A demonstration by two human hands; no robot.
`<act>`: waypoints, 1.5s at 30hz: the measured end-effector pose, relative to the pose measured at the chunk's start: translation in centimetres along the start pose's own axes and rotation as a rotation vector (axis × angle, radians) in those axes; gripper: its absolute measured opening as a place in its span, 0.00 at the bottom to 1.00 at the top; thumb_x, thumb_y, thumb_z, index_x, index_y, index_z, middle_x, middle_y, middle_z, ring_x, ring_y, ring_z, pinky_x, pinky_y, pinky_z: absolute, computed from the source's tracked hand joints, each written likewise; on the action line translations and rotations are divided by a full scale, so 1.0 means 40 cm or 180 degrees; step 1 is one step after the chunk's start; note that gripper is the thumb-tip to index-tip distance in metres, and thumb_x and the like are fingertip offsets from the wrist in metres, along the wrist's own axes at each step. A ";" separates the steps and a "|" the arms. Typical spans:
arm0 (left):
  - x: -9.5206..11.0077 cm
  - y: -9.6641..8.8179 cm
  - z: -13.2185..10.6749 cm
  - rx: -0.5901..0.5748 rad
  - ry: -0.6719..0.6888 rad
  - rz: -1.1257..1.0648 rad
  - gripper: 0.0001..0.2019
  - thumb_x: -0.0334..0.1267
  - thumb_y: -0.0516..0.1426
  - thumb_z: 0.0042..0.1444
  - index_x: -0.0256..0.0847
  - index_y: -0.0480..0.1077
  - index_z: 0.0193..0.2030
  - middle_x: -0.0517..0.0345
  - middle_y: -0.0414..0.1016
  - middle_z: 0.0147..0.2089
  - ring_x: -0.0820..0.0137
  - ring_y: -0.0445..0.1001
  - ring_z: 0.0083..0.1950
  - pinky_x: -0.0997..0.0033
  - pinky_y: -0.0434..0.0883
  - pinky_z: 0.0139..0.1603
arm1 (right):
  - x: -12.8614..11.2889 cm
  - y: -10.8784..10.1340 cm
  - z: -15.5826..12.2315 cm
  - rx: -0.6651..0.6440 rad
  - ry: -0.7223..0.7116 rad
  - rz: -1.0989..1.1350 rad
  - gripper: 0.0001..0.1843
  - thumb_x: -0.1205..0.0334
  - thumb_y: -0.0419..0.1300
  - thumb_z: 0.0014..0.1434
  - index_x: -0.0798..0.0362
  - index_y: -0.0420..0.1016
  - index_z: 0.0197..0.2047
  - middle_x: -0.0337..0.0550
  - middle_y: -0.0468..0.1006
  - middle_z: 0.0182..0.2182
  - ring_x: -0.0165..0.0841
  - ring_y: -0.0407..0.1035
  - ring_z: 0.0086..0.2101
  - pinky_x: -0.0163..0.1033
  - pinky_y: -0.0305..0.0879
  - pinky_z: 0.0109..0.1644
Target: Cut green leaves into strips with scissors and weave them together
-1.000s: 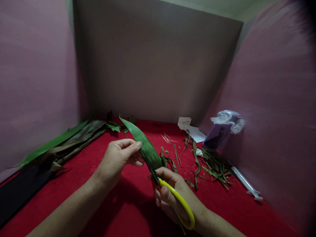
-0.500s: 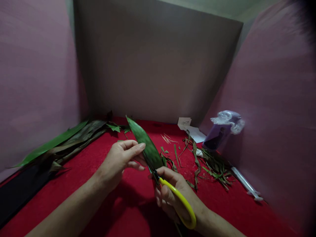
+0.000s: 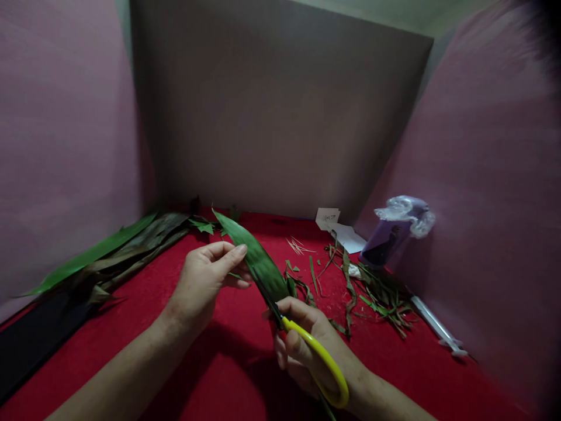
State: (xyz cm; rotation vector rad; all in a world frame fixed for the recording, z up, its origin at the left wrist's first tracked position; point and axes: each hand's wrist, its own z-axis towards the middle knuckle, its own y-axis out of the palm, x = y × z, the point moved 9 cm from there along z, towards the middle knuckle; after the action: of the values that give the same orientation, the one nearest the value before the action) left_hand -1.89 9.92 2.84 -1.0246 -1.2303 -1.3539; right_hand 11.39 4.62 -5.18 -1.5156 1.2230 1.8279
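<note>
My left hand [image 3: 213, 272] pinches the edge of a long green leaf [image 3: 258, 257] between thumb and fingers. The leaf's pointed tip rises up and to the left, past my thumb. In my right hand [image 3: 311, 339] is a pair of scissors with yellow handles [image 3: 322, 354]. Their dark blades lie along the leaf's lower left edge and point toward my left hand. Part of the handles and the leaf's lower end are hidden by my right hand.
On the red cloth [image 3: 210, 374] lie toothpicks [image 3: 300, 245] and dry leaf scraps [image 3: 385, 292]. At right are a syringe [image 3: 438, 327], a purple container with plastic wrap [image 3: 385, 234] and white papers [image 3: 346, 237]. Large leaves [image 3: 131, 248] and a black strip [image 3: 44, 333] line the left.
My left hand has shifted slightly left, bending the leaf's tip to the left with it. More of the scissor blades shows along the leaf edge. My right hand has hardly moved.
</note>
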 end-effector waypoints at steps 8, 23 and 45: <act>0.004 0.001 -0.004 0.0000 -0.0021 -0.0016 0.10 0.40 0.59 0.49 0.35 0.69 0.23 0.57 0.74 0.25 0.72 0.72 0.26 0.74 0.72 0.24 | -0.007 0.002 0.001 0.0024 0.0041 -0.0102 0.32 0.41 0.65 0.42 0.54 0.60 0.41 0.30 0.67 0.18 0.15 0.48 0.10 0.21 0.45 0.10; -0.009 0.010 -0.007 -0.0084 -0.0183 -0.0054 0.12 0.43 0.59 0.49 0.35 0.69 0.24 0.55 0.75 0.26 0.71 0.73 0.27 0.74 0.72 0.24 | -0.016 0.001 -0.004 0.0041 -0.0053 -0.0223 0.32 0.40 0.63 0.44 0.54 0.59 0.42 0.31 0.66 0.19 0.15 0.48 0.11 0.21 0.45 0.12; -0.031 0.026 -0.006 -0.0329 -0.0344 0.0000 0.11 0.40 0.60 0.47 0.36 0.67 0.22 0.57 0.74 0.22 0.71 0.72 0.24 0.72 0.72 0.25 | -0.012 0.004 -0.003 -0.0077 0.0033 -0.0260 0.31 0.39 0.61 0.45 0.53 0.58 0.43 0.30 0.66 0.19 0.15 0.49 0.11 0.21 0.48 0.11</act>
State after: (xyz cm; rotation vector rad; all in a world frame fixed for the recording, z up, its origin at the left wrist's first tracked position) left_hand -0.69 9.87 1.75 -1.1835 -1.2498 -1.3893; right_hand 11.44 4.52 -4.68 -1.5666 1.1306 1.7902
